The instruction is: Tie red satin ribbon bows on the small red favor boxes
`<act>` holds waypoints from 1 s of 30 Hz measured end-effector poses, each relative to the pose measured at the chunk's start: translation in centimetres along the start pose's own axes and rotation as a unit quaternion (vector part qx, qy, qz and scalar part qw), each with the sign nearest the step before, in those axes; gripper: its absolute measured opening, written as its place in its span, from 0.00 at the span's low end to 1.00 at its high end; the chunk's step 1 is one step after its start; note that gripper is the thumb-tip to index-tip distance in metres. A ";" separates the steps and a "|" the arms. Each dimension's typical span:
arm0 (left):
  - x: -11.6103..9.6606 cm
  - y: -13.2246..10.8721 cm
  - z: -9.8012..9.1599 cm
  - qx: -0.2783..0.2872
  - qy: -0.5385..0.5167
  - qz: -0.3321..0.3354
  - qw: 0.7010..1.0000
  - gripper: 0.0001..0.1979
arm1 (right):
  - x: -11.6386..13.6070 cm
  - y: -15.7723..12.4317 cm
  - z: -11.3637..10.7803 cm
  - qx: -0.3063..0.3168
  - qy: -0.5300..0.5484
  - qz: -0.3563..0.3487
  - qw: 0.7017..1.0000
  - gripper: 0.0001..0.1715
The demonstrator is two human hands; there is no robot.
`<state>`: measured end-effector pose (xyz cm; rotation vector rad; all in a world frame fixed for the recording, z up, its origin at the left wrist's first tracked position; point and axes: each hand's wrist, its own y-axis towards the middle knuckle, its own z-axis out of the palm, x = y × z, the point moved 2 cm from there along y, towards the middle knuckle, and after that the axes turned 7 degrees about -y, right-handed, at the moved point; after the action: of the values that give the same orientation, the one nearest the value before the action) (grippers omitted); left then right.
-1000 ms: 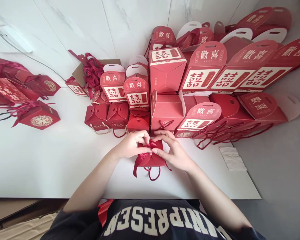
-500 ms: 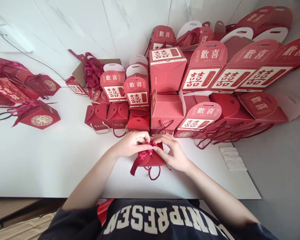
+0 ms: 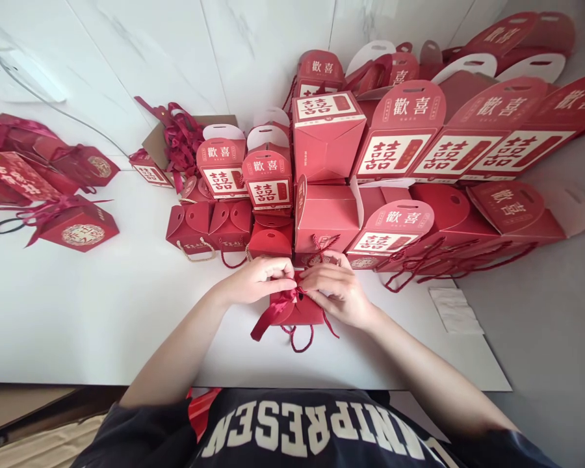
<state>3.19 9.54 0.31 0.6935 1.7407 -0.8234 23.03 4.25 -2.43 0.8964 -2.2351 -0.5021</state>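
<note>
A small red gift box [image 3: 302, 316] sits on the white table in front of me, with a dark red rope handle [image 3: 303, 340] lying toward my body. Shiny red ribbon [image 3: 273, 313] is gathered in loops on top of the box, one tail hanging over its left side and a thin end at the right. My left hand [image 3: 260, 281] pinches the ribbon at the top of the box between thumb and fingers. My right hand [image 3: 338, 289] also has its fingertips closed on the ribbon there, just beside the left; the exact grip is partly hidden.
Red gift boxes [image 3: 397, 136] stand stacked along the back and right. A carton of loose ribbon [image 3: 180, 136] is by the wall. More beribboned boxes [image 3: 80, 227] lie at the left. White tissues [image 3: 455, 311] rest near the table's right edge.
My right hand has shifted its fingers on the ribbon, turning so that the fingers cover more of the knot. The ribbon's right end hangs out further. The left hand stays nearly still.
</note>
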 end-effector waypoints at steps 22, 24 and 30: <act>-0.9 -0.7 1.3 -0.057 0.049 0.032 0.997 0.06 | 1.0 0.6 -1.8 0.014 -0.140 -0.203 0.969 0.11; -0.7 -0.7 1.3 -0.061 0.048 0.025 0.997 0.05 | 0.9 0.5 -1.7 0.018 -0.130 -0.196 0.972 0.12; -0.9 -0.9 1.2 -0.075 0.103 0.047 0.991 0.07 | 0.6 0.5 -1.9 0.039 -0.102 -0.177 0.978 0.12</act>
<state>3.47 8.00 1.06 0.7746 1.9156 -0.5659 23.74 3.97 -0.54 1.3507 -2.2975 -0.6991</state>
